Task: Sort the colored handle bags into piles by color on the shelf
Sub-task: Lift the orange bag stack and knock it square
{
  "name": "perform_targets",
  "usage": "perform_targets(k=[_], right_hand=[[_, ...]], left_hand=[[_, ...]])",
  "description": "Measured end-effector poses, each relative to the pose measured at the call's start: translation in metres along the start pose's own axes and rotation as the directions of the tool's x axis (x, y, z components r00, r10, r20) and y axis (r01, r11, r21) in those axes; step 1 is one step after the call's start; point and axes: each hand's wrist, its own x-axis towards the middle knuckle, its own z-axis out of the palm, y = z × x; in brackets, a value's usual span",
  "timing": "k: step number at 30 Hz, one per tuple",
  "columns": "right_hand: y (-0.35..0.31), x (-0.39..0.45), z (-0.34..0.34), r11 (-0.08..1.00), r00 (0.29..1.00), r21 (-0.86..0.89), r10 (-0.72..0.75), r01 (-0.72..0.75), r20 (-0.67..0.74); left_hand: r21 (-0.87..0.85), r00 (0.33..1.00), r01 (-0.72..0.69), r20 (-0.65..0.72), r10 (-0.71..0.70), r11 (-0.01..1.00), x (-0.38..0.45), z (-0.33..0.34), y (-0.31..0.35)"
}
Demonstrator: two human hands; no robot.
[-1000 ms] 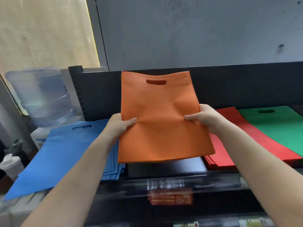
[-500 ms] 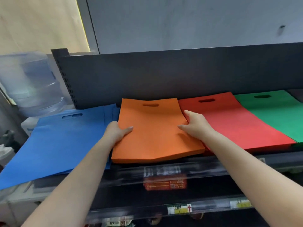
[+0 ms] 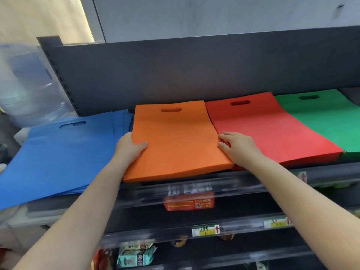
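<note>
At the far left a large clear water bottle [image 3: 27, 84] stands beside the dark shelf [image 3: 194, 75], blurred. Next to it the blue bags [image 3: 58, 152] lie flat in a pile on the top board; the pile hangs over the left end of the shelf, with the handle slot near the back.

Just beside the blue pile is the orange stack [image 3: 175, 141], flat on the board, its handle slot toward the back panel and its front edge slightly over the front rail. The left hand [image 3: 130, 148] grips the left edge of this stack near the middle: the thumb lies on top of the orange surface and the other fingers are under the edge, out of sight. The right hand [image 3: 236, 146] is at the right edge of the same stack, resting on the red bags [image 3: 272, 133], with its fingers curled and the tips touching the orange edge; whether it really pinches the edge I cannot tell. The two hands are apart, with the orange stack between them.

The red pile touches the right side of the orange one. To the right of it the green bags [image 3: 327, 121] lie, also flat, reaching the picture edge.

Under the top board, lower shelves carry price labels [image 3: 205, 229] and some packaged goods [image 3: 136, 256], blurred.
</note>
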Motion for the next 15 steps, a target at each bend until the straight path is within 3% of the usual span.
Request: perform_targets(k=[4,7,8,10,13,15], right_hand=[[-0.003,0.001,-0.005,0.997,0.998,-0.053,-0.06,0.059,-0.016],[-0.005,-0.011,-0.017,0.965,0.976,0.173,-0.174,0.196,-0.134],[-0.006,-0.019,-0.022,0.936,0.966,0.241,-0.235,0.255,-0.108],[-0.006,-0.032,-0.027,0.912,0.93,0.209,-0.366,0.353,0.025],[-0.005,-0.036,-0.025,0.917,0.908,0.073,-0.399,0.393,0.131],[-0.006,-0.034,-0.023,0.917,0.907,0.063,-0.398,0.393,0.137]], left_hand=[[0.063,0.996,-0.055,-0.073,0.06,0.997,-0.004,-0.006,0.009],[0.177,0.944,-0.29,-0.106,0.311,0.941,-0.024,-0.007,0.02],[0.18,0.915,-0.385,-0.054,0.4,0.905,-0.033,-0.004,0.023],[0.138,0.845,-0.533,0.138,0.516,0.835,-0.052,0.008,0.028],[0.205,0.758,-0.632,0.36,0.543,0.747,-0.067,0.029,0.029],[0.239,0.766,-0.622,0.383,0.516,0.746,-0.067,0.034,0.027]])
